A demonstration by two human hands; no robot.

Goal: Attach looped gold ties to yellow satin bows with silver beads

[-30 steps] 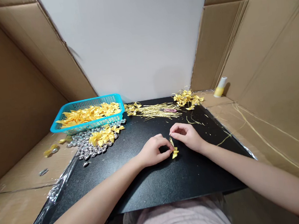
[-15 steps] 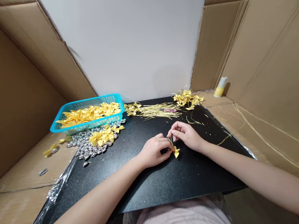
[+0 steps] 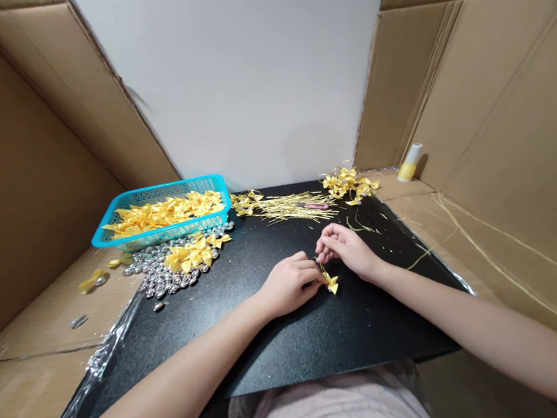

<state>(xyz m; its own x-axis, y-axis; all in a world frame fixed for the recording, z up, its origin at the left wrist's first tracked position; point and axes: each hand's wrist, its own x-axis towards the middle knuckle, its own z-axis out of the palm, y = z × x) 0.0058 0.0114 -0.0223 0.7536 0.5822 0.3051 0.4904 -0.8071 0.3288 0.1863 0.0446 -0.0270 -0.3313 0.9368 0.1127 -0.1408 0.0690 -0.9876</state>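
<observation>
My left hand point(image 3: 297, 282) rests low over the black table, its fingertips closed at a yellow ribbon bow point(image 3: 333, 284) with a small silvery bit on it. A thin yellow cord rises from the bow between my hands. Just beyond it, my right hand point(image 3: 340, 247) has its thumb and fingers pinched together near the upper part of the cord. Whether the cord's end lies inside that pinch is too small to make out. More yellow bows point(image 3: 190, 254) lie on a heap of silver beads point(image 3: 165, 275) to the left.
A blue basket point(image 3: 98, 237) full of yellow bows stands at the back left. Cut cords point(image 3: 283, 207) and a pink-handled tool point(image 3: 316, 205) lie at the back middle. Finished-looking corded bows point(image 3: 349, 184) are piled back right, near a cone spool point(image 3: 410, 163). Cardboard walls flank the table.
The bow has shifted slightly to the right and turned, showing its silvery bit. My right hand's fingers have curled closer together; my left hand stays at nearly the same place.
</observation>
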